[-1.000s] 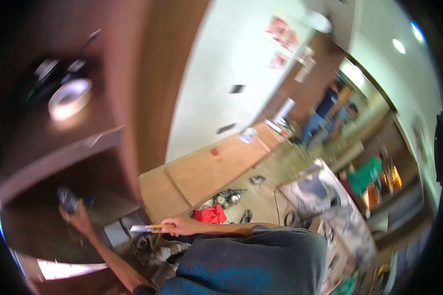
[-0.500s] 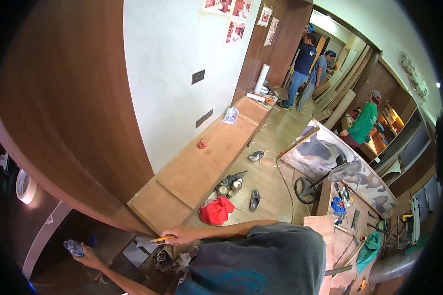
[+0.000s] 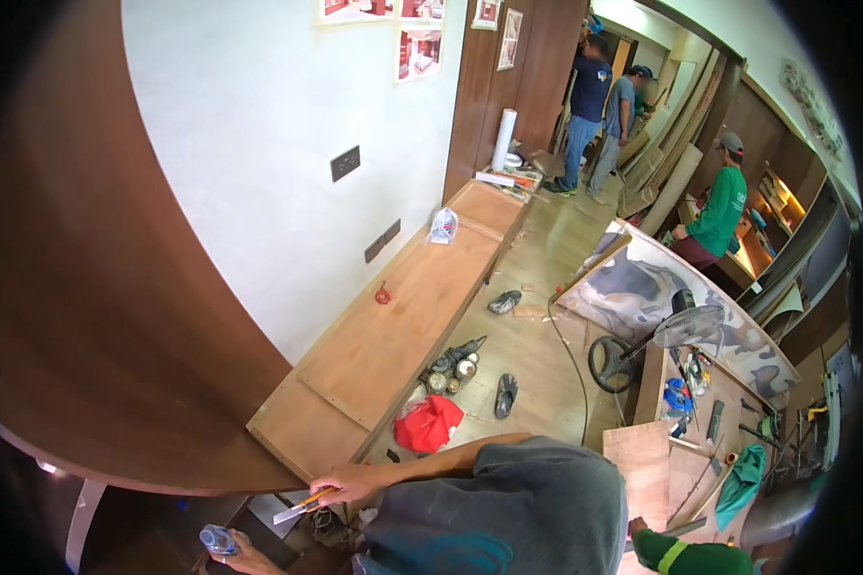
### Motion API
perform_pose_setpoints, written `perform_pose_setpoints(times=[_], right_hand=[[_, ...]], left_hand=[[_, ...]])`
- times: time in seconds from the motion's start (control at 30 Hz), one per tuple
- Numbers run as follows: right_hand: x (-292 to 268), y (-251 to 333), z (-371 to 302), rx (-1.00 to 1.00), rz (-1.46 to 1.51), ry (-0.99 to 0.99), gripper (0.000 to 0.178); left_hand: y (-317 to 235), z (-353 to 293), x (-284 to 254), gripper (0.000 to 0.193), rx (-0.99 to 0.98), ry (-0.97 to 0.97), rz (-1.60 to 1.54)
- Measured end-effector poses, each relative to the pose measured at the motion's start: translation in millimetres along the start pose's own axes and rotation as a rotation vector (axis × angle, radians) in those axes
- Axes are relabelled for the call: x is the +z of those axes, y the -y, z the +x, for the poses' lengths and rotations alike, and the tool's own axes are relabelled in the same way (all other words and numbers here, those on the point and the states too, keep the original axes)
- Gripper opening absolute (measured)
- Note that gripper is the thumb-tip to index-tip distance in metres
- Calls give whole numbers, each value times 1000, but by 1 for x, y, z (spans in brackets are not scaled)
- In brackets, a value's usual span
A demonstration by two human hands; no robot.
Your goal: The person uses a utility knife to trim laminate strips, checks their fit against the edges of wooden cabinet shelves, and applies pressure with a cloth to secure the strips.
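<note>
At the lower left, my left hand [image 3: 244, 556] wraps round a small clear plastic bottle [image 3: 218, 540] with a bluish tint. My right hand [image 3: 350, 482] grips a slim tool [image 3: 302, 506] by its orange-yellow handle. Its flat pale end points down and left; whether it is a paintbrush or a scraper I cannot tell. This hand is just beyond the near end of a long, low wooden bench [image 3: 403, 316]. Under both hands, a dark open space lies below the curved brown wood panel [image 3: 77, 316].
Beside the bench are a red bag [image 3: 428, 425], several cans [image 3: 453, 376] and a slipper [image 3: 506, 395]. A pedestal fan [image 3: 688, 327] stands right, near a patterned panel [image 3: 633, 278] and scattered tools. A co-worker's green sleeve [image 3: 686, 554] enters lower right. Other people work farther back.
The view has swung left. My left hand and the bottle appear lower and closer to my right hand. The tool's pale end now tips downward. A green-sleeved arm has appeared at lower right.
</note>
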State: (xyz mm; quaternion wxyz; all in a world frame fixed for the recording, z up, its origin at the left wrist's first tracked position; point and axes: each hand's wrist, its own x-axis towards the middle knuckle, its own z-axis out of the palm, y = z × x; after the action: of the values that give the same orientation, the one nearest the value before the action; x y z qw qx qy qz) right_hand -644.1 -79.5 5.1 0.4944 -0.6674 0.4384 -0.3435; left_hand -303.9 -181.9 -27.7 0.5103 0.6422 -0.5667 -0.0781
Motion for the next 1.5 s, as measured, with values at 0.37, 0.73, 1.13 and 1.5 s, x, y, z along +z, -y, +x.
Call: perform_pose_setpoints(times=[0.37, 0.73, 1.13, 1.5], right_hand=[[-14, -5, -29, -3, 266, -58, 28], [26, -14, -14, 72, 290, -215, 32], [91, 53, -14, 211, 548, -233, 53], [65, 163, 4, 111, 213, -453, 38]], left_hand=[[-57, -14, 15, 64, -8, 173, -111], [-40, 8, 10, 57, 100, 317, -186], [-7, 31, -25, 59, 193, 470, -183], [-33, 114, -73, 71, 638, 426, 2]])
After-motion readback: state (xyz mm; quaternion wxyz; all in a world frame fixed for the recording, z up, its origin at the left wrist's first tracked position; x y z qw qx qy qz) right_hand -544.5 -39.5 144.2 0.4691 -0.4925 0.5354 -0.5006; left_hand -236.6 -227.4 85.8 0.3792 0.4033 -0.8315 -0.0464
